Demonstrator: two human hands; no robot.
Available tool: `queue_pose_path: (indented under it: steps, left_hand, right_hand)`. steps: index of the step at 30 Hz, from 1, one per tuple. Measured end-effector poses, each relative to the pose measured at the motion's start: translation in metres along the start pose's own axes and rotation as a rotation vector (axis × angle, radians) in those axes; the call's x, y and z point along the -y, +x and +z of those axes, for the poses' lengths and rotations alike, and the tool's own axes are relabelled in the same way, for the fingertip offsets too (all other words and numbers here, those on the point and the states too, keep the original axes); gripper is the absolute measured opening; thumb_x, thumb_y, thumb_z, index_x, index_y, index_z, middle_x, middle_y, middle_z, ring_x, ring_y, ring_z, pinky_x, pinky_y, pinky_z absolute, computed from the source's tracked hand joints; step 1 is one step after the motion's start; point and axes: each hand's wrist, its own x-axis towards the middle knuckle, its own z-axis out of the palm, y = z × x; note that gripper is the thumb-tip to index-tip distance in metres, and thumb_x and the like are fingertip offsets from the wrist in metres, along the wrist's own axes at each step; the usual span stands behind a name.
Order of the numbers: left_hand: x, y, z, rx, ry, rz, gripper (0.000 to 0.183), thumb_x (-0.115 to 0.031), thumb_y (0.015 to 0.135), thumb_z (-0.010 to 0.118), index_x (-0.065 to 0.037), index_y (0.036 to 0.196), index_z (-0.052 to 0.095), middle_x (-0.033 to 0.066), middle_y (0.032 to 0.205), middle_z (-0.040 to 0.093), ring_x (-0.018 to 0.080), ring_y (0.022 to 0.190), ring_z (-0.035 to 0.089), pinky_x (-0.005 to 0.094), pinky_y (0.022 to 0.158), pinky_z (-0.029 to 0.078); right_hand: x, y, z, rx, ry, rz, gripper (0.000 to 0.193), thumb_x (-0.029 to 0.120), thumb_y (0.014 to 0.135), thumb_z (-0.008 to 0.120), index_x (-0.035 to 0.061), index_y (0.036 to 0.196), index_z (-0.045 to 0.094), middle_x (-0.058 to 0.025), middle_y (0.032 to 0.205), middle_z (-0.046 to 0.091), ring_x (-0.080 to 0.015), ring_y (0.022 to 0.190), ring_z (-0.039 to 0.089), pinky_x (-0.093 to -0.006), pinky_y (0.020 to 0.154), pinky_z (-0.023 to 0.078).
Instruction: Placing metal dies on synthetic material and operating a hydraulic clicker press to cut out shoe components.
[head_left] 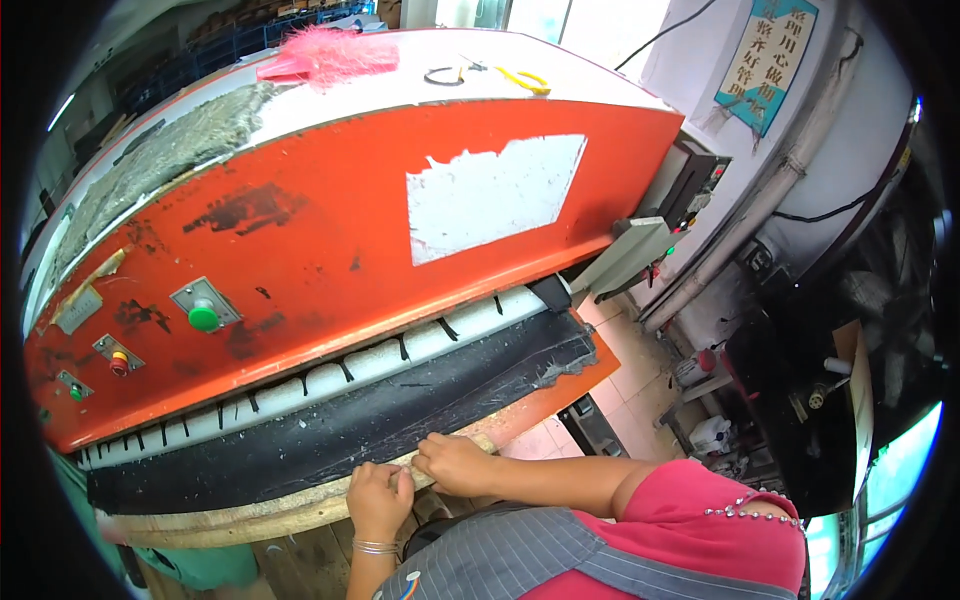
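- Left grip (pixel 379 500): fingers curled at the wooden edge (pixel 250 521); from my feed I cannot tell whether anything is clasped.
- Right grip (pixel 456 466): just beside the left one, fingers bent over that same edge; its hold I cannot tell either.
- Behind the edge I see the black pad (pixel 300 440), then a white strip (pixel 375 359) with dark marks.
- Beyond stands the orange machine (pixel 340 200), bearing a green button (pixel 204 318) and, on top, pink fluff (pixel 338 58).
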Motion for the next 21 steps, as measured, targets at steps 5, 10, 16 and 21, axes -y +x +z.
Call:
queue_pose_path:
  steps: [5,10,16,21]
  left_hand:
    - [-0.004,0.001,-0.001,0.283,0.160,-0.078,0.031,-0.032,0.078,0.069,-0.004,0.066,0.066,0.0162,0.067,0.062,0.0335,0.066,0.062,0.0440,0.062,0.049]
    - [-0.057,0.023,0.021,0.452,-0.007,0.041,0.029,-0.034,0.083,0.067,-0.006,0.075,0.070,0.0126,0.074,0.065,0.0317,0.069,0.064,0.0422,0.063,0.051]
    - [-0.121,0.068,0.122,0.096,-0.029,0.324,0.022,-0.021,0.078,0.071,-0.008,0.095,0.067,0.0068,0.090,0.059,0.0272,0.083,0.057,0.0394,0.075,0.048]
    - [-0.116,0.051,0.149,0.015,-0.101,0.248,0.011,-0.017,0.076,0.072,-0.007,0.075,0.067,0.0057,0.077,0.055,0.0270,0.076,0.054,0.0397,0.069,0.045]
  right_hand:
    - [-0.011,-0.027,0.007,-0.033,0.202,-0.164,0.029,0.021,0.069,0.071,0.0033,0.091,0.064,-0.0137,0.090,0.062,-0.0310,0.086,0.060,-0.0419,0.072,0.052]
    - [-0.083,-0.029,-0.090,0.034,-0.176,-0.135,0.014,0.022,0.083,0.057,0.0124,0.088,0.067,-0.0093,0.084,0.065,-0.0296,0.084,0.064,-0.0429,0.069,0.053]
    - [-0.178,0.013,-0.125,-0.035,-0.528,-0.599,0.036,0.019,0.089,0.051,0.0211,0.122,0.064,-0.0086,0.136,0.051,-0.0254,0.133,0.042,-0.0435,0.104,0.039]
    - [-0.164,0.053,-0.126,0.458,-0.497,-0.677,0.048,0.019,0.067,0.076,0.0136,0.113,0.065,-0.0087,0.135,0.051,-0.0270,0.133,0.042,-0.0460,0.105,0.040]
